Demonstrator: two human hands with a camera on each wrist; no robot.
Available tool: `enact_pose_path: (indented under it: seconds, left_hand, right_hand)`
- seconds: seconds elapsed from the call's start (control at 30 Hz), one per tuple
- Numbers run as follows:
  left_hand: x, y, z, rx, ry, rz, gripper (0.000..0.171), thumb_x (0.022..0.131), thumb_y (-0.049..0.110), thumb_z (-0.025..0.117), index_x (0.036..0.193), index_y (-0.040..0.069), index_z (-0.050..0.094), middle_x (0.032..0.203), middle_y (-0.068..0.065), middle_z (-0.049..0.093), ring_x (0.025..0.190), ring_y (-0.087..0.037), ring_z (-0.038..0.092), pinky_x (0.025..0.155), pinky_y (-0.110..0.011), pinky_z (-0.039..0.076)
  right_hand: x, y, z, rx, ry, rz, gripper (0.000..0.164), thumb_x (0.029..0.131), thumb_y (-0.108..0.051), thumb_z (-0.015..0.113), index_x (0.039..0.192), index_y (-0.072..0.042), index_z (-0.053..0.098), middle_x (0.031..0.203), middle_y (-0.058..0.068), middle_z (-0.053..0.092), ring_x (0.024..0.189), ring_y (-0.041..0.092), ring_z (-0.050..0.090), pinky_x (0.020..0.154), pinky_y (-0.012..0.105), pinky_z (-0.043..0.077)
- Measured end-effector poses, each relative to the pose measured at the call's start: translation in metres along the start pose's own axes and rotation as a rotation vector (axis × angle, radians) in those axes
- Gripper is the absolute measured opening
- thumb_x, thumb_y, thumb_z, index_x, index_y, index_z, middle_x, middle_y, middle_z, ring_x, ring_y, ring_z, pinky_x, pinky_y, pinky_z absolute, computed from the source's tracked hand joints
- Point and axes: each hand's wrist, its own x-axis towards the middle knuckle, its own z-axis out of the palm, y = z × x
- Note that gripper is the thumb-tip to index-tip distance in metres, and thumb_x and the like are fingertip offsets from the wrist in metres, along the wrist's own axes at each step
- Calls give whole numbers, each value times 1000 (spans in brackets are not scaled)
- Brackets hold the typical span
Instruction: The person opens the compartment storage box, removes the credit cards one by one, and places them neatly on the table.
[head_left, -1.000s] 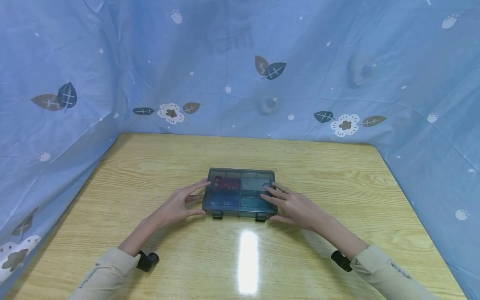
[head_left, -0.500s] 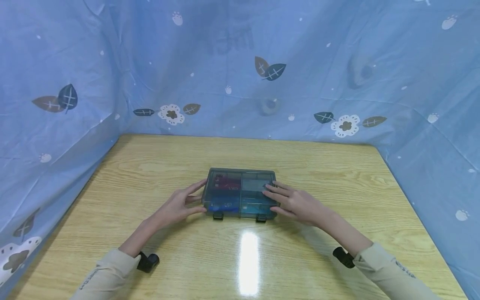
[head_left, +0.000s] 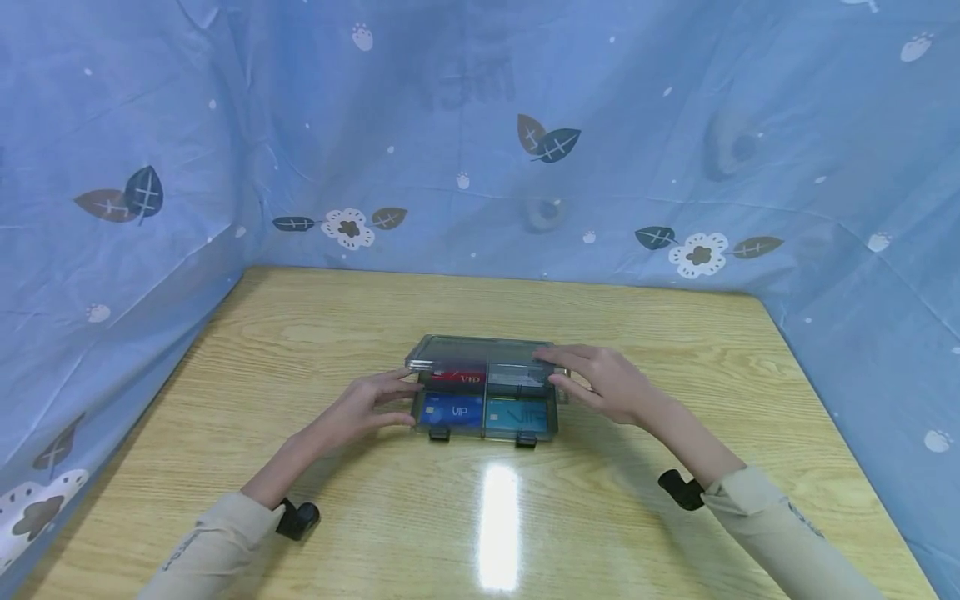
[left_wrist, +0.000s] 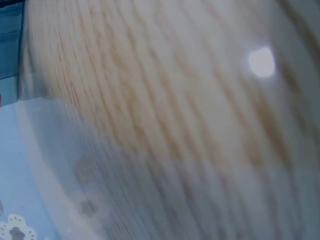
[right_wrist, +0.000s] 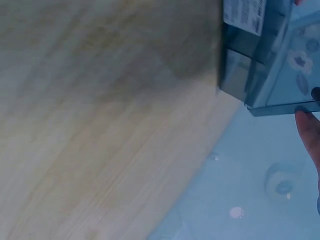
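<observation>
A translucent grey compartment box (head_left: pixel 483 433) lies on the table, its hinged lid (head_left: pixel 480 350) tilted up at the back. Inside are a red card (head_left: pixel 457 377), a blue card (head_left: pixel 452 411) and a teal card (head_left: pixel 517 414), each with VIP lettering; the far right compartment shows grey through the lid. My left hand (head_left: pixel 360 408) rests with extended fingers and thumb against the box's left side. At the right, my right hand (head_left: pixel 607 383) pinches the lid's edge. A fingertip (right_wrist: pixel 306 125) touches the lid rim in the right wrist view. The left wrist view shows no hand.
Two dark latches (head_left: pixel 527 439) stick out at the box's front. The wooden table (head_left: pixel 637 533) has a bright light reflection in front of the box. Blue patterned cloth (head_left: pixel 450 142) hangs behind the table and along both sides.
The lid has swung up from lying flat, and the near cards are now uncovered. My right hand has risen and moved back with it. The left hand has stayed at the box's left side.
</observation>
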Motion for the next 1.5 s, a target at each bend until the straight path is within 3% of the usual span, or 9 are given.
enact_pose_path:
  seconds: [0.23,0.33,0.5,0.63,0.73,0.87,1.0,1.1,1.5]
  left_hand:
    - [1,-3,0,71,17,138,35,81,21,76,113,5,70,141,-14,49,117,-28,58,94,-39,52]
    - [1,-4,0,71,33,168,29,80,17,76,107,5,72,138,-16,53,113,-29,60,92,-39,53]
    - [2,-5,1,60,41,178,26,80,15,76,104,5,73,135,-16,55,110,-28,63,86,-36,57]
    - [1,-6,1,59,42,178,26,81,16,76,104,5,73,135,-17,55,109,-28,63,84,-36,57]
    - [1,-7,1,60,41,168,26,80,16,76,104,6,73,136,-15,55,110,-28,62,88,-36,56]
    - [1,-7,1,42,31,138,26,80,16,76,104,7,73,137,-13,53,112,-25,62,91,-36,54]
    - [1,-8,1,23,25,121,25,80,14,76,104,7,73,138,-12,53,113,-24,61,94,-36,52]
    - [1,-9,2,14,31,129,25,80,13,77,104,7,73,138,-12,53,111,-23,62,93,-35,52]
    - [1,-9,3,-34,44,130,26,79,14,77,103,5,73,136,-17,53,112,-29,61,91,-36,54]
  right_hand:
    - [16,12,-9,149,57,147,35,103,-26,46,131,-8,58,120,11,66,101,25,67,87,46,55]
    - [26,21,-11,191,102,208,36,104,-27,44,132,-8,57,98,13,70,75,24,68,71,41,56]
    - [40,36,-10,238,202,242,38,104,-19,42,138,-2,49,87,18,68,67,27,65,67,38,58]
    - [48,45,-2,207,305,215,49,101,-8,48,147,-1,34,93,20,68,71,29,68,70,40,60]
    - [51,53,7,157,373,190,65,95,-2,57,150,-1,23,113,22,65,73,29,69,70,38,60]
    - [52,62,19,123,411,135,85,85,7,66,150,4,12,152,24,27,111,37,60,78,41,59]
    - [50,70,30,53,377,60,91,78,12,70,149,8,12,156,28,5,132,41,38,87,40,56]
    - [48,73,35,25,335,41,88,77,11,72,146,11,18,156,28,5,131,41,39,91,39,53]
    - [54,85,33,107,92,285,85,86,-9,70,147,10,14,155,24,5,128,42,41,103,41,43]
